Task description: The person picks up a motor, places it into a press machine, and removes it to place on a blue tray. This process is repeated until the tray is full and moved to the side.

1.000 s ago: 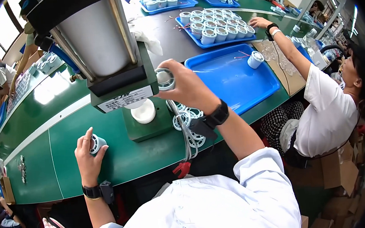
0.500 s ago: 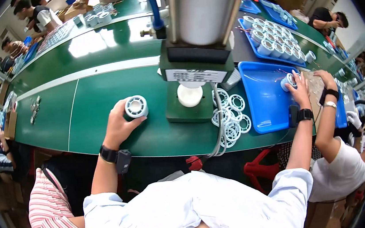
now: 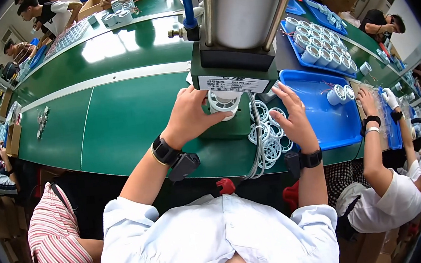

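Note:
My left hand (image 3: pixel 188 114) grips a pale blue-white cylindrical motor housing (image 3: pixel 219 105) on the seat of the bench press (image 3: pixel 238 74). Its thumb lies along the near side, while the press head hides part of the housing. My right hand (image 3: pixel 294 118) holds nothing; its fingers are spread over the gap between the press and a blue tray (image 3: pixel 319 139). Just left of that hand, several pale blue plastic rings (image 3: pixel 272 150) lie in a loose pile on the green bench. Two housings (image 3: pixel 337 95) stand together in the tray's right part.
A second blue tray (image 3: pixel 299 59) farther back is filled with rows of housings. Grey cables (image 3: pixel 259 142) hang in front of the press. At the right a co-worker's hand (image 3: pixel 367 100) rests near a cardboard sheet. Small metal parts (image 3: pixel 42 122) lie on the bench's left.
My left hand has carried its housing right, onto the press seat. My right hand has let go of a housing in the tray and moved left toward the press.

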`<act>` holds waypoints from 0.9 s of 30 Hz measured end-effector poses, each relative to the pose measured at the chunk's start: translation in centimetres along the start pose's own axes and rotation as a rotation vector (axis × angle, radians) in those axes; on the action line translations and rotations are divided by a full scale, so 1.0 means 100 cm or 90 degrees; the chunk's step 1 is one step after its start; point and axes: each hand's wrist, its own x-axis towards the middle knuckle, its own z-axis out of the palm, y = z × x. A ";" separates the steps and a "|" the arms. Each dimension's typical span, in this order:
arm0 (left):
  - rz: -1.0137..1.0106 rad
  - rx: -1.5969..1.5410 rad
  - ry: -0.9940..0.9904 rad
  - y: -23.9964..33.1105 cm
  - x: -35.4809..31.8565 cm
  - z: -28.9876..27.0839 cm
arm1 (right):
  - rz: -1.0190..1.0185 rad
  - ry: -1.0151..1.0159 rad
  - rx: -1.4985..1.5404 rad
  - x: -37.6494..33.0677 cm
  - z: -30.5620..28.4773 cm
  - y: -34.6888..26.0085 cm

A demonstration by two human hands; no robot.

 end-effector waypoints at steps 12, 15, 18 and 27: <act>-0.019 -0.010 0.021 0.001 0.002 0.004 | -0.053 -0.037 -0.066 0.022 0.007 -0.009; -0.017 0.008 0.011 0.005 0.003 0.001 | -0.067 -0.003 -0.073 0.024 0.011 -0.004; -0.027 0.004 0.000 0.005 0.004 0.000 | -0.025 -0.053 -0.092 0.027 0.013 0.000; -0.092 -0.064 -0.064 -0.019 -0.003 -0.013 | -0.005 -0.079 -0.168 0.029 0.024 0.005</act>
